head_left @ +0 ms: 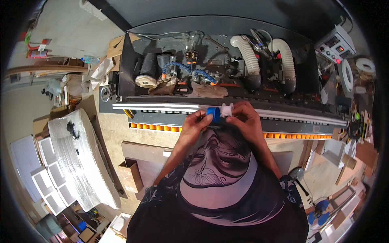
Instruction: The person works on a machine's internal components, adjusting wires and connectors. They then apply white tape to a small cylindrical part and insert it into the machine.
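Note:
My left hand (193, 125) grips a short blue plastic ring or cover (213, 114) between thumb and fingers. In my right hand (248, 120) is a small white flanged spool (226, 110), pinched at its right side. Ring and spool are held side by side in front of my chest, very close to each other; whether they touch I cannot tell. Both hands are just above the front rail (162, 107) of a long dark machine (125, 67).
Inside the machine are two ribbed white hoses (248, 52), blue segmented coolant hoses (178, 65) and a grey thread cone (149, 65). Orange rollers (156, 128) line its front edge. A control box (336, 44) hangs at right. A plastic-wrapped panel (83, 162) stands at left.

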`<state>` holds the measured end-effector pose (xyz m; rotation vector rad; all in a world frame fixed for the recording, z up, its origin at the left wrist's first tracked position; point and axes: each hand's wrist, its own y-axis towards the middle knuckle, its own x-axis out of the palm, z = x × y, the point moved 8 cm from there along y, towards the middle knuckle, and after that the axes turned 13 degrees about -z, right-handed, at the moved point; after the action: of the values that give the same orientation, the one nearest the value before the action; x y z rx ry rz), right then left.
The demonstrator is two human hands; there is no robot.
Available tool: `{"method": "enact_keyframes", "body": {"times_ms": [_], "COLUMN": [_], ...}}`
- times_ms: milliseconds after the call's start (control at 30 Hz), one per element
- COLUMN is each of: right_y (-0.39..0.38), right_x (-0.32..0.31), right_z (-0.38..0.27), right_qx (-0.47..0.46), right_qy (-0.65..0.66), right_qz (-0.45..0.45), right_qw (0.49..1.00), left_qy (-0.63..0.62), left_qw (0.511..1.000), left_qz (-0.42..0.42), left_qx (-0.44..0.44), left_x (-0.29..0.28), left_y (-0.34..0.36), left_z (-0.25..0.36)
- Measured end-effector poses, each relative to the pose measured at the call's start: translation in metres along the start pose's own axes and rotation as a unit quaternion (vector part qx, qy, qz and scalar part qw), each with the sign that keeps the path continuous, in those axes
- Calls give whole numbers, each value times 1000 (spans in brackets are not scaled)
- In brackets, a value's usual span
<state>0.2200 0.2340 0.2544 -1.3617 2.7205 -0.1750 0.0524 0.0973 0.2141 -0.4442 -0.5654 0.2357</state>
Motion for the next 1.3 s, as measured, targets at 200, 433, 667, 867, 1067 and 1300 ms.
{"method": "enact_keyframes", "body": {"times_ms": [200,433,667,867,1067,1300], "right_y": [2,11,18,21,18,7], "right_x": [-8,-9,-22,-22,-28,-28], "right_z": [11,3,-42,-82,-105,-129], "right_qx": [77,40,-48,-73,-192,-232], "right_qy": [171,226,261,195,33,-189], "right_qz": [9,-14,2,0,85,150], "right_qw": [982,973,964,978,977,942], "left_qy": [520,654,545,408,211,247], "left_qw": [849,741,813,874,939,942], "left_qz": [77,124,150,85,-21,-15], "left_qx": [55,88,140,251,270,227], "left_x": [-41,-95,-68,34,90,105], "left_y": [-21,0,-19,-16,11,19], "left_z": [9,-52,-2,111,140,145]}}
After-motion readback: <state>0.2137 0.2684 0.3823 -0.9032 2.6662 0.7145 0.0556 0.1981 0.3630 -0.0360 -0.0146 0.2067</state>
